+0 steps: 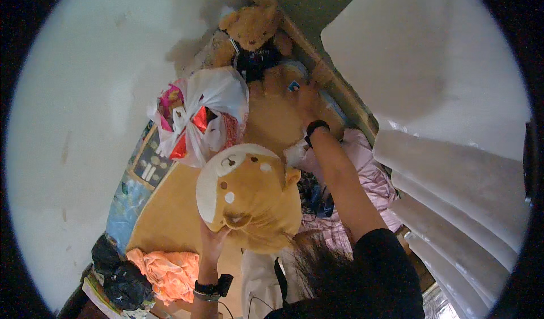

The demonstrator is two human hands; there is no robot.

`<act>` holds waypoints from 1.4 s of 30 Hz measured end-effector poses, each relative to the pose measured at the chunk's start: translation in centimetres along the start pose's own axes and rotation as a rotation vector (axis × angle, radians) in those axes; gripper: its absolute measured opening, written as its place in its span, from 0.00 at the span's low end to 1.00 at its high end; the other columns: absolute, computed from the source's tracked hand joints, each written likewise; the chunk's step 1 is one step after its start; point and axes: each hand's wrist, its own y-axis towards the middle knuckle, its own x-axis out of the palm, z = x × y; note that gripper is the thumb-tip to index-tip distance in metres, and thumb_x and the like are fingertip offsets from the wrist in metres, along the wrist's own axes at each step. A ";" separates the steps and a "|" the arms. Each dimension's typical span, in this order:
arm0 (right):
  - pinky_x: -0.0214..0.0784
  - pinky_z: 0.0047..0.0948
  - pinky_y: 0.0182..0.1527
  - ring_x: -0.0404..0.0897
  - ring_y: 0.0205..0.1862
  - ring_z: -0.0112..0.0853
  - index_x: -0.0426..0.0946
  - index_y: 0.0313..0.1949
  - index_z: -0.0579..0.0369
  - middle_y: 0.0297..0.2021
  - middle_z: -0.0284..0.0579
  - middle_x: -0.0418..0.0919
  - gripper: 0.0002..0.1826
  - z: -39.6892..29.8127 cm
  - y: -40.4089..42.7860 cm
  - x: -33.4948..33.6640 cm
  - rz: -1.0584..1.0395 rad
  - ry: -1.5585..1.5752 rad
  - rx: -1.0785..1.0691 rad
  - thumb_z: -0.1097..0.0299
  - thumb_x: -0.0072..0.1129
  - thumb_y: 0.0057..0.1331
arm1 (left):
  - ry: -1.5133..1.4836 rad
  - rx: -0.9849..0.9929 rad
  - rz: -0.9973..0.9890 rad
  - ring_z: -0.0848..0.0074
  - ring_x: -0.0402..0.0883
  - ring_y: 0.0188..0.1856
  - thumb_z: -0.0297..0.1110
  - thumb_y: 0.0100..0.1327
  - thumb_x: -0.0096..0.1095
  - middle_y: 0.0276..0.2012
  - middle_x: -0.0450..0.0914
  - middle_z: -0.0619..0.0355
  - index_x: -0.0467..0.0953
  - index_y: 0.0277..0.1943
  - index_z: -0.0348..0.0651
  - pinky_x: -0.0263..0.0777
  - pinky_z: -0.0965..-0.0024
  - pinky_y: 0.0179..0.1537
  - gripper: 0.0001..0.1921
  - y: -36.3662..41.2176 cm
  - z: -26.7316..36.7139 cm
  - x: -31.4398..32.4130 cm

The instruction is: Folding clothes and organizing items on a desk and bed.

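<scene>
A large tan-and-white plush animal head (255, 195) with brown eyes and a stitched mouth lies sideways before me. My left hand (212, 236) grips its lower edge beside an ear. My right hand (307, 102) reaches forward over the tan bed surface (274, 123), a black band on its wrist. Its fingers blend with the tan colour, so their pose is unclear. Close to them is a small blue square (293, 86) with a picture; I cannot tell whether they touch it. Beyond sits a brown teddy bear (250, 28) in a dark shirt.
A knotted white plastic bag (204, 115) with red and pink contents stands at left. Orange cloth (170, 272) and black fabric items (125, 280) lie lower left. Pink quilted bedding (365, 170) runs along the right, by a wooden rail (335, 81) and a white curtain (446, 161).
</scene>
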 end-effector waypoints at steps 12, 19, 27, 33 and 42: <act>0.72 0.48 0.39 0.81 0.36 0.50 0.77 0.47 0.54 0.32 0.55 0.81 0.16 11.2 -9.3 -9.6 -0.099 -0.289 0.155 0.63 0.55 0.60 | -0.028 -0.013 -0.054 0.70 0.72 0.57 0.25 0.54 0.68 0.56 0.70 0.52 0.57 0.64 0.36 0.67 0.65 0.58 0.37 1.4 -4.2 2.3; 0.74 0.46 0.38 0.80 0.38 0.49 0.75 0.49 0.55 0.40 0.55 0.79 0.15 14.0 -10.0 -9.8 -0.112 -0.428 -0.026 0.66 0.44 0.68 | -0.193 -0.045 -0.122 0.69 0.72 0.55 0.25 0.53 0.67 0.53 0.70 0.52 0.56 0.62 0.37 0.70 0.66 0.55 0.35 2.4 -2.9 5.6; 0.76 0.44 0.42 0.80 0.43 0.48 0.74 0.48 0.58 0.44 0.56 0.77 0.15 4.7 -5.2 -8.9 -0.492 -0.515 0.069 0.67 0.50 0.64 | -0.120 -0.124 -0.045 0.71 0.74 0.52 0.22 0.55 0.64 0.53 0.70 0.54 0.57 0.62 0.37 0.70 0.68 0.54 0.32 1.7 -2.0 3.3; 0.76 0.42 0.38 0.82 0.35 0.49 0.81 0.37 0.51 0.40 0.51 0.80 0.09 10.4 -4.6 -6.3 -0.258 -0.631 0.130 0.64 0.54 0.62 | -0.155 -0.092 -0.093 0.72 0.73 0.54 0.20 0.57 0.62 0.55 0.70 0.55 0.56 0.65 0.38 0.69 0.68 0.55 0.33 1.8 -3.0 4.8; 0.72 0.38 0.39 0.82 0.33 0.43 0.82 0.38 0.44 0.31 0.51 0.82 0.09 5.1 -7.6 -10.1 -0.081 -0.139 0.283 0.61 0.59 0.59 | -0.285 -0.231 -0.103 0.69 0.70 0.59 0.27 0.61 0.62 0.60 0.67 0.52 0.54 0.66 0.40 0.68 0.66 0.57 0.33 5.0 -4.2 7.1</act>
